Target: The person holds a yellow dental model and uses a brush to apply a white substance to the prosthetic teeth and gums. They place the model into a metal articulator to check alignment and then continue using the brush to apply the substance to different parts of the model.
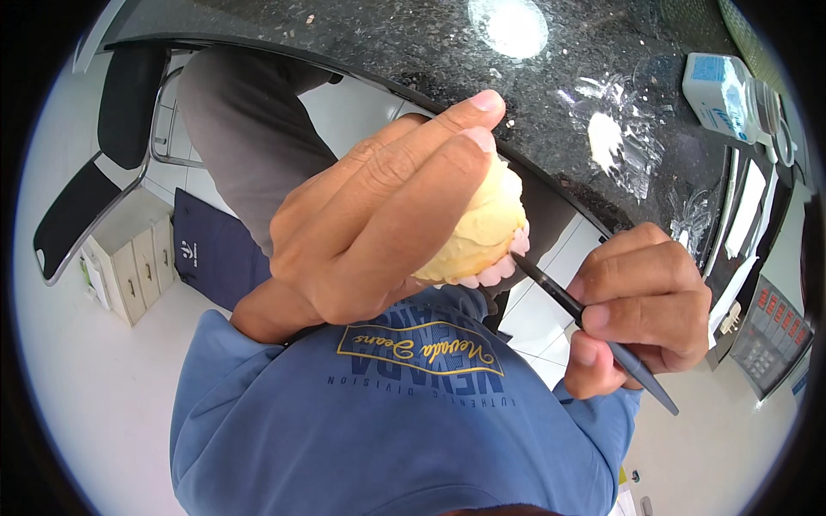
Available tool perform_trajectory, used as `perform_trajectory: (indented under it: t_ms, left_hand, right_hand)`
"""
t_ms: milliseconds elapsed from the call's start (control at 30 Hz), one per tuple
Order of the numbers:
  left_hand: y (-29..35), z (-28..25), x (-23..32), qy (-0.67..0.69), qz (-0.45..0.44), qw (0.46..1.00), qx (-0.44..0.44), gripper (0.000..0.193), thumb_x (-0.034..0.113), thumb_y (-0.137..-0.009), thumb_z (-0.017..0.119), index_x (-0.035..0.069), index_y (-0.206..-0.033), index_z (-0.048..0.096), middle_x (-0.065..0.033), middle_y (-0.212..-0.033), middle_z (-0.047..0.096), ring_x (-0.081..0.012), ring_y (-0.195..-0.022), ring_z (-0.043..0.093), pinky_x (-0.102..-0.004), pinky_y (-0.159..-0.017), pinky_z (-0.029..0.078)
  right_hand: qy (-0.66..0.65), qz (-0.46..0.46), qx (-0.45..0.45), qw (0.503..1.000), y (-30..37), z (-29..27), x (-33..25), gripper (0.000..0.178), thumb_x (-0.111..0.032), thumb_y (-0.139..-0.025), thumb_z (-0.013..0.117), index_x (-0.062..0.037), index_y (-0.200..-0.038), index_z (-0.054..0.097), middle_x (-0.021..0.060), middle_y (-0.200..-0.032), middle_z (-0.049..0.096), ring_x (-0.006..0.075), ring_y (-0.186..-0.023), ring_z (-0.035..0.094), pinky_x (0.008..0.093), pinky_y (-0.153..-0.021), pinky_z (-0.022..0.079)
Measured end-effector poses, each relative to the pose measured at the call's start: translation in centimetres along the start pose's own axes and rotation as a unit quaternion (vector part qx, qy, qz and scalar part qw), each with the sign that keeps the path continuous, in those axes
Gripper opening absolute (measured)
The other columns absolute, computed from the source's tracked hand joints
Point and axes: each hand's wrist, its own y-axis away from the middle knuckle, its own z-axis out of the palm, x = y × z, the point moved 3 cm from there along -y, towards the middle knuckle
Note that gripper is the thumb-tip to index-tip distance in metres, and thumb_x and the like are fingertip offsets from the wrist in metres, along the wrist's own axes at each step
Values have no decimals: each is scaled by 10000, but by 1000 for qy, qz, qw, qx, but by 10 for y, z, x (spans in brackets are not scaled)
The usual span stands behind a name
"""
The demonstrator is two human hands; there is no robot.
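My left hand (379,215) is wrapped around a pale yellow, rounded lump (489,211) with a smooth, dough-like or clay-like surface. Pink scalloped, petal-like pieces (492,273) run along its lower right edge. Between the fingers of my right hand (645,301), held like a pen, is a slim pointed tool (635,368) with a black shaft and a grey-blue handle end. Its tip meets the pink edge, or lies very close to it. My left palm and fingers hide much of the lump.
A speckled black countertop (387,43) lies beyond my hands, with a smeared patch of white powder (605,142) on it. At the right lies a clear container with a blue label (718,95). Black chairs (129,112) and a drawer unit (142,267) are at the left.
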Motion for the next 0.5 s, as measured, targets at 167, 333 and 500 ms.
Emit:
perform_trajectory:
  t_ms: [167, 333, 500]
  left_hand:
    - [0, 0, -1, -33, 11, 999, 11, 586, 173, -859, 683, -57, -1314, 394, -378, -1257, 481, -229, -765, 667, -308, -659, 562]
    - [-1, 0, 0, -23, -2, 1000, 4, 608, 211, -857, 691, -59, -1314, 394, -369, -1244, 499, -224, -770, 666, -305, -666, 560]
    - [-1, 2, 0, -25, 2, 1000, 3, 605, 194, -854, 694, -54, -1317, 393, -368, -1258, 488, -225, -769, 663, -306, -665, 559]
  right_hand:
    - [-4, 0, 16, 1000, -1, -1, -1, 163, -72, -746, 655, -53, -866, 546, 94, -784, 561, 170, -639, 556, 253, -556, 459]
    - [2, 5, 7, 1000, 0, 0, -1, 159, -80, -749, 652, -61, -862, 541, 90, -772, 555, 166, -635, 543, 253, -550, 448]
    - [4, 10, 3, 1000, 1, -3, -1, 157, -86, -758, 658, -62, -857, 538, 92, -781, 561, 166, -634, 545, 253, -544, 447]
